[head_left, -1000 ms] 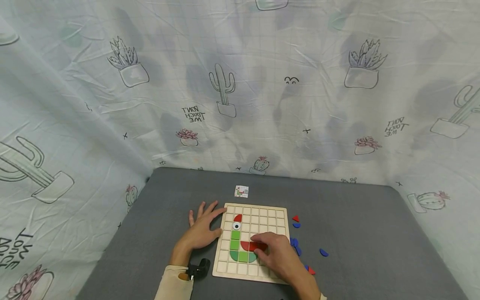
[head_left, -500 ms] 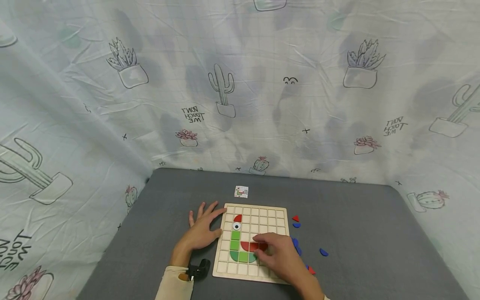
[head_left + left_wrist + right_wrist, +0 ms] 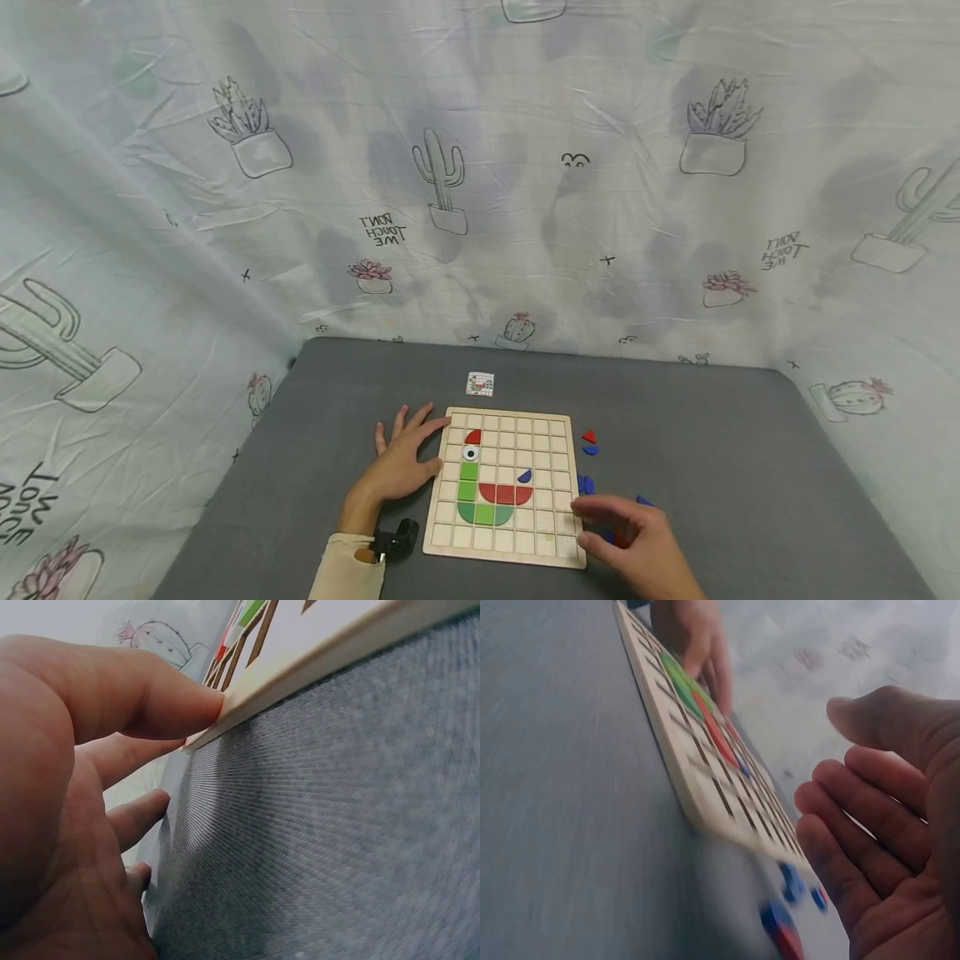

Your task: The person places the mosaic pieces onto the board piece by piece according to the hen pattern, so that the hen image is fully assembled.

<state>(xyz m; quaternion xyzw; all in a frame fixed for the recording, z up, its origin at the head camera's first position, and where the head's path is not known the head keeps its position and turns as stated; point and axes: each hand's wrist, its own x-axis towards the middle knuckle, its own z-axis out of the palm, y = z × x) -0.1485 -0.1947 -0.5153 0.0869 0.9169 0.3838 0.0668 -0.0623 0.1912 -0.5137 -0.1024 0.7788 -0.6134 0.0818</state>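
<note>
A wooden grid board (image 3: 545,499) lies on the table. Its cells hold a red quarter piece (image 3: 473,437), a round eye piece (image 3: 470,452), green squares (image 3: 468,472), darker green rounded pieces (image 3: 466,512), a red row (image 3: 506,495) and a small blue piece (image 3: 525,476) just above that row's right end. My left hand (image 3: 401,467) is spread at the board's left side, thumb and index fingertips touching the edge (image 3: 300,682). Over the right edge hovers my right hand (image 3: 633,537), thumb apart from loosely bent fingers; its palm (image 3: 885,892) holds nothing.
Right of the board lie a red triangle (image 3: 589,437), a blue rounded piece (image 3: 591,450) and more blue pieces (image 3: 588,485); others are partly behind my right hand. A small picture card (image 3: 480,384) sits beyond the board. A printed cloth (image 3: 525,208) hangs behind the grey table.
My right hand has left the red row and moved right, to the board's edge. The blue piece and the red row's right end now show uncovered. My left hand stays put.
</note>
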